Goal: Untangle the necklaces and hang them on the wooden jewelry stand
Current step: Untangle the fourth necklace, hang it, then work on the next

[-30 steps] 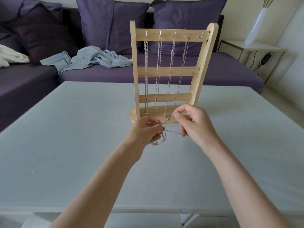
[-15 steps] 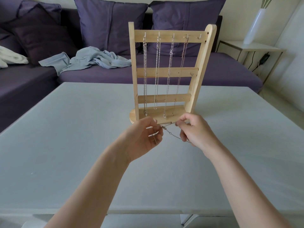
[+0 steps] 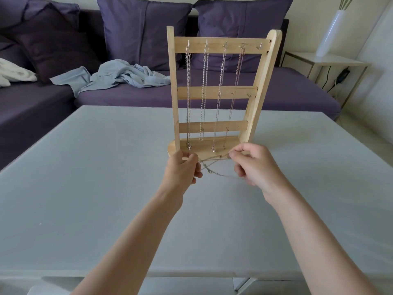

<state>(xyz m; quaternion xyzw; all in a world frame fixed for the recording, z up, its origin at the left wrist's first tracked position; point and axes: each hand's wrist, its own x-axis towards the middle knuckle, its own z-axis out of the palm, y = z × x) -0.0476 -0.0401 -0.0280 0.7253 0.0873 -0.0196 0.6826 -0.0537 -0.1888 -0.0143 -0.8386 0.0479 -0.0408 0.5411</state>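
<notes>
A wooden jewelry stand (image 3: 215, 92) stands upright on the grey table (image 3: 106, 177). Several silver chains (image 3: 204, 92) hang from the hooks of its top bar; the rightmost hook (image 3: 259, 46) is bare. Just in front of the stand's base, my left hand (image 3: 182, 169) and my right hand (image 3: 254, 165) each pinch one thin silver necklace (image 3: 214, 167). The necklace is stretched between them and crosses itself, with its clasp near the middle.
A purple sofa (image 3: 212, 99) with cushions runs behind the table and carries a crumpled light blue cloth (image 3: 119, 78) and a white cloth (image 3: 14, 72). A white vase (image 3: 330, 33) stands on a side table (image 3: 323, 60) at the back right.
My hands have drawn apart, and the bunched necklace is now stretched out between them. The stand and its hanging chains have not moved.
</notes>
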